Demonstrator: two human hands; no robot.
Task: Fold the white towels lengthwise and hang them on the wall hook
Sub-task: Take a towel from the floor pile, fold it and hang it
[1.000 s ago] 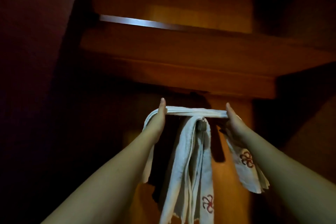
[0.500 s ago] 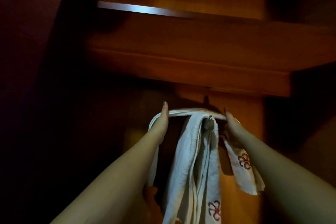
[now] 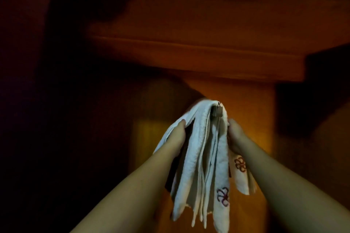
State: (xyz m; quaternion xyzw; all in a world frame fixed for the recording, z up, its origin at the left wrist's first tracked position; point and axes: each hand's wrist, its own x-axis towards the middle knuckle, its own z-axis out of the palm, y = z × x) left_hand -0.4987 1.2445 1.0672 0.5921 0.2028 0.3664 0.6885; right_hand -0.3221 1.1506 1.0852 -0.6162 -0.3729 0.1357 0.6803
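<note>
Two hands settling white towels on the wall hook.
Left hand and right hand each clamp one hanging side below the hook; ease both sides down evenly.

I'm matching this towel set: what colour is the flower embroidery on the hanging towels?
Dark red on the white towels, clearest at the embroidery in the head view.

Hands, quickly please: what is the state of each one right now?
Left hand: closed, grips the white towels on their left side.
Right hand: closed, grips the towels on their right side, below the hook.
</note>
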